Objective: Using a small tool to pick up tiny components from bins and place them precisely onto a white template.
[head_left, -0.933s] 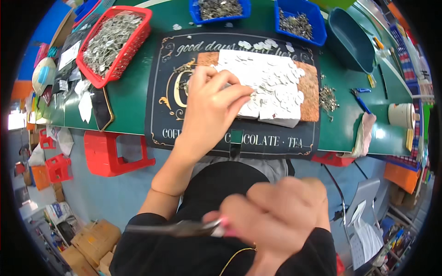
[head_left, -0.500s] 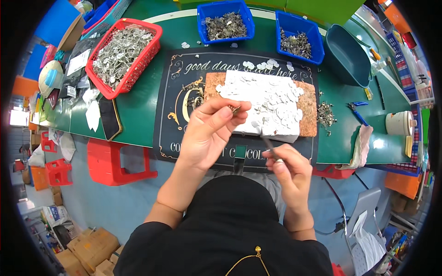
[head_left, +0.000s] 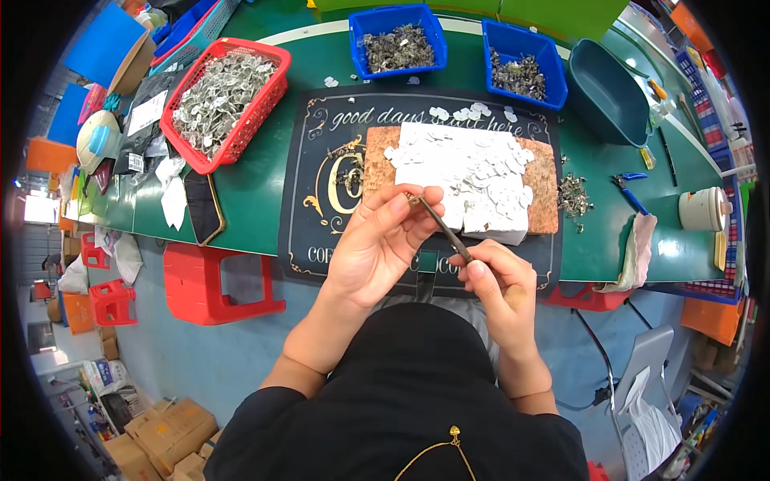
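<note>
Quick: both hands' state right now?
Left hand: closed, pinching a small piece.
Right hand: closed, holding a slim dark tool.

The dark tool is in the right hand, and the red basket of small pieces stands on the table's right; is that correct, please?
Not quite: the head view shows the red basket of small pieces on the left of the table; the dark tool is indeed in the right hand.

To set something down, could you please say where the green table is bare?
Bare green tabletop shows between the flat black phone and black printed mat, and between that mat and the crumpled pink cloth. The white block is crowded with flat white pieces.
</note>
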A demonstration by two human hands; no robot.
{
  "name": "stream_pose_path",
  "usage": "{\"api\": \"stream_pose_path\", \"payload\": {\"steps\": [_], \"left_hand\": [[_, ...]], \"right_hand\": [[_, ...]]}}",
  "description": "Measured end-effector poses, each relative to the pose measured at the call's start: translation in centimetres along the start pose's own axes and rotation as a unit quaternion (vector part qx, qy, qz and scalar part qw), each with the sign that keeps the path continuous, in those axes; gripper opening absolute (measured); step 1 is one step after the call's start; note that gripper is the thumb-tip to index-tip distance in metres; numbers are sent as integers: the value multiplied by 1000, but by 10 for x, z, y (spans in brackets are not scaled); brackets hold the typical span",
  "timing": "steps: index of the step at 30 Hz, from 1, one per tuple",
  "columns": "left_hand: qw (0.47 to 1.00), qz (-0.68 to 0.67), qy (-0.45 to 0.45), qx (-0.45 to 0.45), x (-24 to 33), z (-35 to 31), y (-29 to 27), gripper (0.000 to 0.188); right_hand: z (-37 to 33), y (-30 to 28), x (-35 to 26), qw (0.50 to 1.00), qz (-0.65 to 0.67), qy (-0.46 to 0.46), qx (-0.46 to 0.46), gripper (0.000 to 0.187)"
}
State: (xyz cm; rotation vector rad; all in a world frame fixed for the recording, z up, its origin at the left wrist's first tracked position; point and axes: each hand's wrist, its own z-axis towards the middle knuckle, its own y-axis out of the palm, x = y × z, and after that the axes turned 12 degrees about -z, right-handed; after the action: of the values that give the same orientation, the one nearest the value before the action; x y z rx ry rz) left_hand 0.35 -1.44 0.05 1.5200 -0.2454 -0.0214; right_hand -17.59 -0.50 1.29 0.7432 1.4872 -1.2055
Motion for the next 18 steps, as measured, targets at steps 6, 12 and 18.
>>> {"api": "stream_pose_path", "payload": {"steps": [6,12,18], "left_hand": [[999,-42,-18,10,-3,-1,-1,21],[999,-45,-20,12,-3,-1,0,21],[999,-28,-18,25,-3,-1,-1,21]], "right_hand": [[-1,2,2,1000,11,8,6,22],[-1,1,2,998,48,33,-18,21],[0,3,5,998,40,40,-17,21]]}}
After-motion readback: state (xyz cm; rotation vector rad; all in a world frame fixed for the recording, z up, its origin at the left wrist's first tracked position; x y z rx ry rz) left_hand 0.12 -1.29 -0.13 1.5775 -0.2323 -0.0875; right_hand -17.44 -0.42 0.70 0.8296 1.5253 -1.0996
